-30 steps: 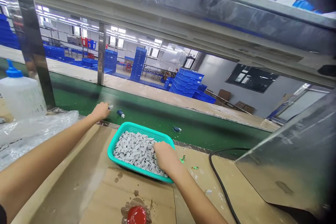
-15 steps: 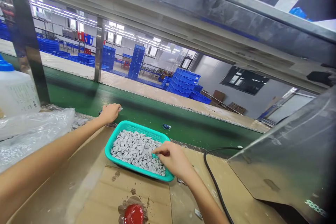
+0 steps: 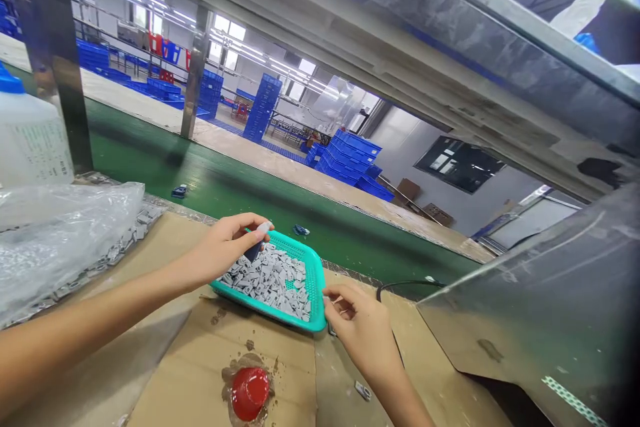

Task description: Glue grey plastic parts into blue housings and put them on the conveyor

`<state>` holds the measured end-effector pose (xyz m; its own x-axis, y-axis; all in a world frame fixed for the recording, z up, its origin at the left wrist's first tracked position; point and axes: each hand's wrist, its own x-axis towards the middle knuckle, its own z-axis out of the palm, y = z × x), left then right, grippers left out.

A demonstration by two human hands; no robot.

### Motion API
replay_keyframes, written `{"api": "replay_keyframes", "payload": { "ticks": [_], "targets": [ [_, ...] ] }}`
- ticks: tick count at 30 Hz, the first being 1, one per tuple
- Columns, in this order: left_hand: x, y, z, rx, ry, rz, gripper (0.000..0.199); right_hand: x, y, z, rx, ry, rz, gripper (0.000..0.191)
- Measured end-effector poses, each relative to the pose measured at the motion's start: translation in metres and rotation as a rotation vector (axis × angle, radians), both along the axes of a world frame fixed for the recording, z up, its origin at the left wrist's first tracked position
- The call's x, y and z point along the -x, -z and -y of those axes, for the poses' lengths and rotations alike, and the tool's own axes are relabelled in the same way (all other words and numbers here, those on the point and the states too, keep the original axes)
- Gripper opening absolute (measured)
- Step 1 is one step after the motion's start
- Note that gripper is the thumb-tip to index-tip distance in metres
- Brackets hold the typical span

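My left hand (image 3: 235, 247) is closed on a dark blue piece with a pale, translucent end (image 3: 255, 250), held above the left side of a teal plastic basket (image 3: 316, 280). Inside the basket lies a heap of small grey plastic parts (image 3: 275, 280). Just beyond the basket's right rim, my right hand (image 3: 357, 323) is pinched, with a small grey plastic part (image 3: 326, 300) partly showing at the fingertips. In front of the basket, on stained cardboard, is a small red cup-shaped object (image 3: 250, 393).
Behind the basket runs a green conveyor belt (image 3: 340, 250) carrying dark blue pieces (image 3: 179, 191). At left are a plastic bag (image 3: 65, 233) and a white jug (image 3: 33, 140). A black cable (image 3: 400, 285) and a metal panel (image 3: 540, 307) stand at right.
My left hand has come back from the belt to above the basket, holding the dark blue piece. My right hand has left the grey parts and moved right, past the rim.
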<state>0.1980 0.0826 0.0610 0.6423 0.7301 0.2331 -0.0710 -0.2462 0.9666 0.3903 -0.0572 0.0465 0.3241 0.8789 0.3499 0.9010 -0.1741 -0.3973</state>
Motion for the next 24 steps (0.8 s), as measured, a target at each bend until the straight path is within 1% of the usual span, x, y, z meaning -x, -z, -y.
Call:
{"api": "replay_keyframes", "payload": {
  "ticks": [3,5,7,10,13,15,19,21,24],
  "targets": [
    [0.002,-0.005,0.009,0.097,0.053,0.022,0.023,-0.005,0.001,0.004,0.016,-0.028,-0.069,0.02],
    [0.002,-0.005,0.01,0.115,0.082,0.038,0.025,-0.009,0.003,0.008,0.025,-0.055,-0.183,0.021],
    [0.001,-0.002,0.007,0.127,0.105,0.051,0.026,-0.012,0.006,0.013,0.02,-0.067,-0.269,0.017],
    [-0.001,0.004,0.004,0.169,0.124,0.059,0.026,-0.014,0.011,0.019,-0.001,-0.055,-0.244,0.011],
    [-0.001,0.007,0.003,0.22,0.141,0.073,0.026,-0.014,0.016,0.021,-0.007,-0.044,-0.18,0.009],
    [-0.001,0.009,0.004,0.303,0.166,0.09,0.026,-0.014,0.019,0.022,-0.008,-0.038,-0.172,0.01],
    [-0.002,0.012,0.008,0.484,0.207,0.096,0.028,-0.013,0.02,0.023,-0.008,-0.058,-0.31,0.017],
    [-0.002,0.014,0.01,0.515,0.194,0.092,0.027,-0.011,0.019,0.025,-0.018,-0.078,-0.392,0.021],
    [-0.002,0.017,0.013,0.562,0.192,0.106,0.027,-0.008,0.019,0.027,-0.056,-0.102,-0.426,0.02]
  ]
}}
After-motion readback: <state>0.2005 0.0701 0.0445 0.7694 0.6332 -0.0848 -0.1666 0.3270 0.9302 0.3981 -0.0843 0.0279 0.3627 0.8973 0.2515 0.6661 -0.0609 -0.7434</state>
